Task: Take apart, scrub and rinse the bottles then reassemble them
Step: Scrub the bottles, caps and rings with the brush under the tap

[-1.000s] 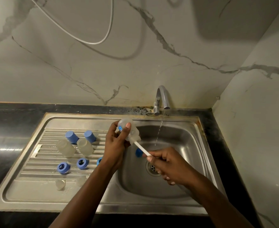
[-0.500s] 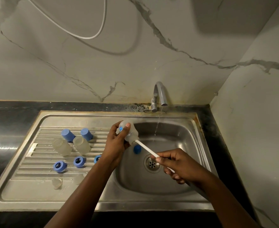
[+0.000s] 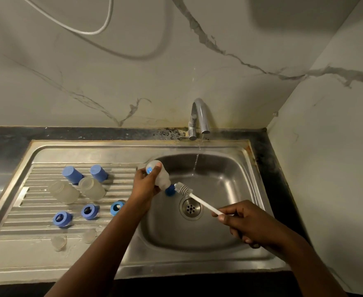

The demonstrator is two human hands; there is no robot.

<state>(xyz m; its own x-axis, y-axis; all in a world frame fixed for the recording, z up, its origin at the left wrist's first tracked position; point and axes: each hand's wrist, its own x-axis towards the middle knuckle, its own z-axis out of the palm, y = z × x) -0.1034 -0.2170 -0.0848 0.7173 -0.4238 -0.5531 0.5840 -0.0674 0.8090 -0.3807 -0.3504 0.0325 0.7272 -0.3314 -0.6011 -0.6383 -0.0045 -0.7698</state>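
My left hand (image 3: 146, 187) grips a small frosted bottle (image 3: 160, 175) tilted over the left edge of the sink basin (image 3: 225, 239), its mouth pointing down to the right. My right hand (image 3: 247, 224) holds the white handle of a bottle brush (image 3: 183, 189); the bristle head is out in the open just beside the bottle's mouth. A blue cap (image 3: 170, 190) lies in the basin under the bottle. Two more frosted bottles (image 3: 90, 188) lie on the drainboard (image 3: 26, 251) with two blue caps (image 3: 71, 174), three blue collar rings (image 3: 89, 211) and clear teats (image 3: 58, 242).
The tap (image 3: 200, 116) at the back runs a thin stream of water into the basin. The drain (image 3: 191, 209) sits mid-basin. A black counter surrounds the steel sink, and a marble wall closes in on the right. A white hose hangs on the back wall.
My right hand has drawn back to the right and pulled the brush out of the bottle, so its bristle head now shows. My left hand still holds the bottle in place.
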